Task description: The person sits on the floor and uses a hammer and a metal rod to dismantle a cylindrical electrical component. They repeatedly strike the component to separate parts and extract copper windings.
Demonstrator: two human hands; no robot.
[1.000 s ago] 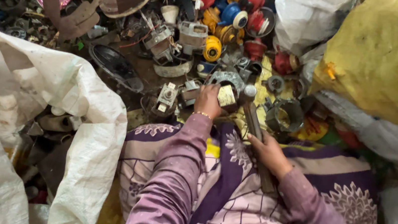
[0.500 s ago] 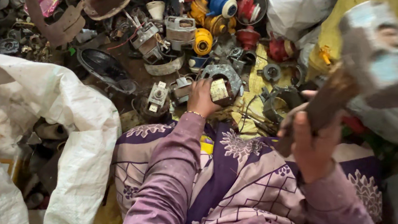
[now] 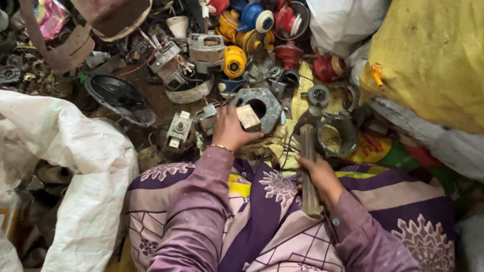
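Head view: one left hand (image 3: 229, 129) clamped on one pale block (image 3: 248, 117) beside one grey metal housing (image 3: 261, 104); one right hand (image 3: 318, 177) wrapped around one wooden hammer handle (image 3: 308, 169); two white sacks (image 3: 30, 153), one yellow sack (image 3: 461, 58).

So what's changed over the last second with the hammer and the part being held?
Half a second ago the right hand had the hammer raised high; now it is swung down, head low beside the grey metal housing, as it was a second ago. The left hand kept its grip on the small block at the housing. The white sack and yellow sack lie as before.
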